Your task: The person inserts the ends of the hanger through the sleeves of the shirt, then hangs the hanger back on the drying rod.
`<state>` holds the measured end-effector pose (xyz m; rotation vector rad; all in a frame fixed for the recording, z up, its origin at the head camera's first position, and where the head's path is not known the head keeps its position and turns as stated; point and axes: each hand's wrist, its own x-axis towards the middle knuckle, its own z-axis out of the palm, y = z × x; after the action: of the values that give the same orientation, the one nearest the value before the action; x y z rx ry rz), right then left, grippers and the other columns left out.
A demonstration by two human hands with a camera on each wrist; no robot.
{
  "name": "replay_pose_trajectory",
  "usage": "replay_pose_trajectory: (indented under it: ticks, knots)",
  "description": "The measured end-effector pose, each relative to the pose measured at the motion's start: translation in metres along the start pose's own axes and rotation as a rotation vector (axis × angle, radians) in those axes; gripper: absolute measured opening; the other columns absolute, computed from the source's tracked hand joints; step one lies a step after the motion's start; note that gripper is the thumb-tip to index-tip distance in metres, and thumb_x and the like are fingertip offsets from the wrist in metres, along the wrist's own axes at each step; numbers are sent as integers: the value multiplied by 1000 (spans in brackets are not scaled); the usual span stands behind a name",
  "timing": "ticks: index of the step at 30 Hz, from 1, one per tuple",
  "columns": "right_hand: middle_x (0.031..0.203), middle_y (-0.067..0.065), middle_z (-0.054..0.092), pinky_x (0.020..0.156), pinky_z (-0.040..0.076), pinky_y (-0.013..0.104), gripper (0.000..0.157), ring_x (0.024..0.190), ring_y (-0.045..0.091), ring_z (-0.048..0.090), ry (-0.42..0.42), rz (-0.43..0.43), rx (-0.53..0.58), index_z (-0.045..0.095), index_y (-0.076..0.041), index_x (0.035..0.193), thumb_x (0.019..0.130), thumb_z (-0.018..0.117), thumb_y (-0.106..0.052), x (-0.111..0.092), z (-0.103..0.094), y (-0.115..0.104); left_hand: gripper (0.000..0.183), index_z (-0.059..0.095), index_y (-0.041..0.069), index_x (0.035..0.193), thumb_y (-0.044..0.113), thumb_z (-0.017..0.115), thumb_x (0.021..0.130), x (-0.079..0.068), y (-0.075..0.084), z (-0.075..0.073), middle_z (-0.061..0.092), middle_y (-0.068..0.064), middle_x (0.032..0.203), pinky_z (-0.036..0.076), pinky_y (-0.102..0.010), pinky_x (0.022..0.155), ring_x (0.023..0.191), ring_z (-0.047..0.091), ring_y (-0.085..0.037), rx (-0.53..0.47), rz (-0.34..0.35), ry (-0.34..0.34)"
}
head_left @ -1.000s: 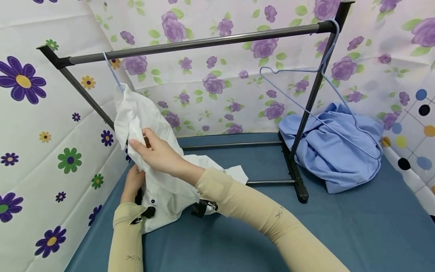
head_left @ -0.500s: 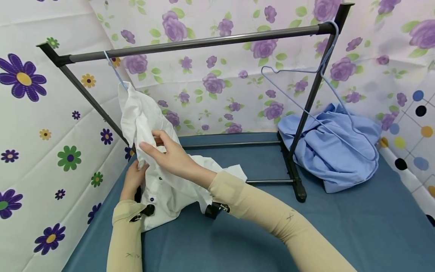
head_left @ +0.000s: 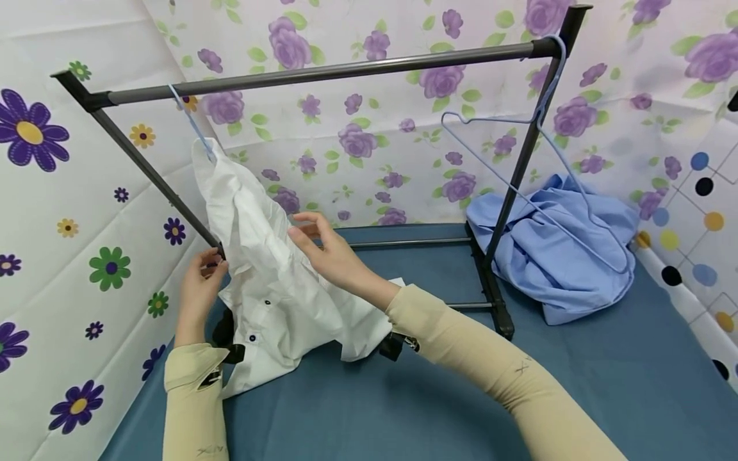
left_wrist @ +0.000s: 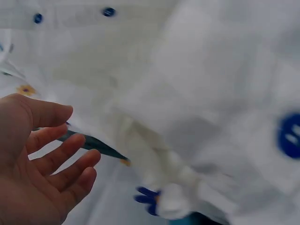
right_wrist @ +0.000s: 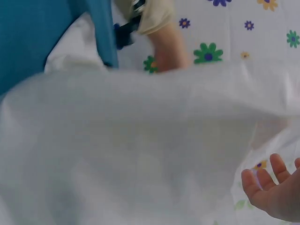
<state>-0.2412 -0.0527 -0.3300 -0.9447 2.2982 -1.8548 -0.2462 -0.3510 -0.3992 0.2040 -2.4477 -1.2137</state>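
Note:
A white shirt (head_left: pixel 277 320) with dark blue buttons hangs near the left end of the rack's top bar (head_left: pixel 323 74), its lower part lying on the table. The light blue hook of its hanger (head_left: pixel 189 116) shows above the collar; the rest is hidden by cloth. Left of the shirt my left hand (head_left: pixel 198 294) has loosely bent fingers, and in the left wrist view nothing lies between them. My right hand (head_left: pixel 337 256) is at the shirt's right side, fingers apart and relaxed, holding nothing.
At the bar's right end hangs a bare light blue hanger (head_left: pixel 490 120). Behind the right leg (head_left: pixel 527 150) of the rack lies a crumpled blue garment (head_left: pixel 565 256). Flower-patterned sheets (head_left: pixel 369 173) line the back and left of the blue-green table (head_left: pixel 357 416).
Both hands have come off the shirt: the left has moved left, the right has moved right. The white cloth between them now hangs more loosely.

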Motion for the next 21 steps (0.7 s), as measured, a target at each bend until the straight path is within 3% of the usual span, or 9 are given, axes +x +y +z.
replay_pose_trajectory:
  ticks: [3,6,9,12,16,21]
  knots:
    - [123,-7,48,88,42,39,53,111,9,46,19,38,-38,32,-33,136,91,37,-61,-2,-8,6,44,46,8,134,28,52,95,-4,25,-11,52,-11,122,40,-35,89,107,50,-23,-20,32,74]
    - [122,-6,49,88,41,41,55,109,10,48,38,59,-58,32,-33,135,90,37,-63,-5,-17,10,39,52,10,129,26,55,94,-7,53,-22,56,-6,118,41,-27,85,100,52,-14,-82,90,198]
    - [121,-6,49,88,41,42,54,108,10,49,56,64,-78,33,-33,134,90,38,-63,-9,-26,15,32,57,11,124,20,58,93,-6,89,-33,59,-3,113,40,-23,81,94,53,-10,-184,156,327]
    - [120,-4,50,86,43,41,52,107,11,49,57,60,-92,33,-34,134,90,39,-62,-13,-35,22,28,59,11,120,14,59,92,-7,131,-41,59,-3,112,41,-25,82,97,55,-13,-294,229,411]
    - [119,-3,49,86,43,42,51,108,12,49,53,63,-110,33,-35,136,92,40,-58,-21,-46,32,25,61,9,115,10,59,91,-18,185,-46,59,-7,111,41,-28,86,100,55,-20,-404,371,441]
    - [121,-1,48,89,41,43,50,111,13,47,52,109,-145,33,-35,136,92,42,-57,-33,-64,45,21,64,0,109,2,59,89,-38,235,-35,60,-15,106,44,-27,82,96,56,-25,-492,545,340]
